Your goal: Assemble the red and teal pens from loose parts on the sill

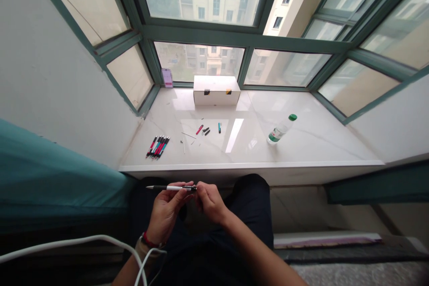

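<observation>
You hold a pen (172,188) between the thumb and the fingers of your left hand (165,212). This pen is above your lap (253,205), in front of the edge of the white window sill (311,147). It lies almost level, with its pointed tip toward your left side; its barrel is white in one part and black in the other. Your right hand (211,201) is narrow: the thumb and fingers pinch the back end of the same pen. Whether a small part is also hidden inside these fingers, I cannot tell.

On the sill, at your left, a group of pens (157,147) with pink, blue and black colours lies side by side, all slanted. Near the middle there are a pink piece (199,129), a blue piece (219,128), some dark pieces (207,132) and a thin rod (189,135), lying apart from the pens. Behind them, a white box (216,97) stands near the window. Well to the right stands a clear bottle (277,134) with green cap.
</observation>
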Motion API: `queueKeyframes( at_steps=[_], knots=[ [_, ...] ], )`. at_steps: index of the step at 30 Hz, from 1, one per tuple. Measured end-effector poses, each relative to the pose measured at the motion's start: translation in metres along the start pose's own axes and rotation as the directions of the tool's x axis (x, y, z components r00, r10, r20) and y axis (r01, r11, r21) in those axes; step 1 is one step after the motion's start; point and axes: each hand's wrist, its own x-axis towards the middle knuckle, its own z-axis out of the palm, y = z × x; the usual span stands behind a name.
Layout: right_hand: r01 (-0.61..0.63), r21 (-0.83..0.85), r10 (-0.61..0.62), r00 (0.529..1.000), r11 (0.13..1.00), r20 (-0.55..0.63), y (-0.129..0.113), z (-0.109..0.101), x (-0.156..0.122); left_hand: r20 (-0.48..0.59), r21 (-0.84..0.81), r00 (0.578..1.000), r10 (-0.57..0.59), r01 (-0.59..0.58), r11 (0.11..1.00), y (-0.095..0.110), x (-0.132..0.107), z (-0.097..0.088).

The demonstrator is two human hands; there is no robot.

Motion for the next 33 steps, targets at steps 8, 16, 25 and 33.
queueKeyframes(
  at_steps=[8, 16, 25, 33],
  knots=[
    [0.074, -0.113, -0.061, 0.992, 0.991, 0.115, -0.014, -0.015, 0.004, 0.003, 0.01, 1.0, 0.029, -0.029, 1.0, 0.002, -0.003, -0.002],
    [0.033, -0.106, -0.032, 0.999, 0.994, 0.006, -0.018, -0.005, 0.003, -0.011, 0.059, 0.999, 0.042, -0.041, 0.997, 0.003, -0.006, -0.003],
    [0.016, 0.006, -0.016, 1.0, 1.0, 0.005, -0.01, -0.006, 0.001, -0.009, 0.101, 0.996, 0.088, -0.087, 0.991, 0.003, -0.004, -0.003],
    [-0.002, -0.111, 0.004, 1.0, 0.994, 0.014, -0.012, -0.005, -0.002, -0.017, 0.22, 0.991, 0.13, -0.123, 0.968, 0.001, -0.009, -0.006]
  ],
)
